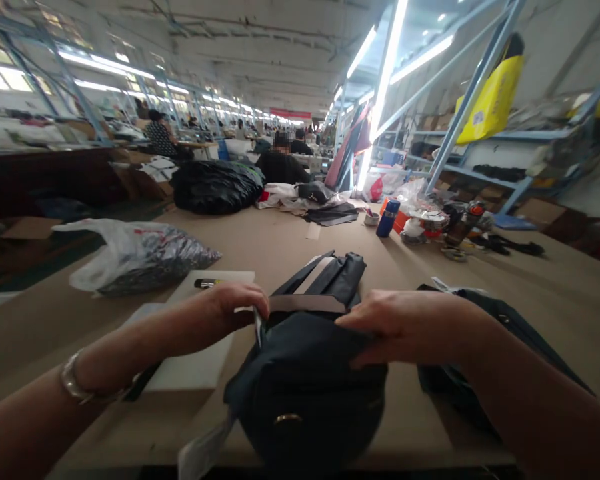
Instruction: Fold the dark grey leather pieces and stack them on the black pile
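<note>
Dark navy fabric bag (305, 380): left hand (233, 303) and right hand (405, 327) pinching its top edge, apparently folding it; next, flattening evenly

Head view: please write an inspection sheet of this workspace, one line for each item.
Surface: brown worktable, long and wide.
Job's things: dark bag in front; its strap lies across the top.
Clutter: white board, plastic bag of dark pieces, black sack, blue bottle, second dark bag.
Hands: left hand pinches the strap's end; right hand presses on the bag.
Cables: nothing seen.
Surroundings: blue shelving, yellow bag, people working behind.
</note>
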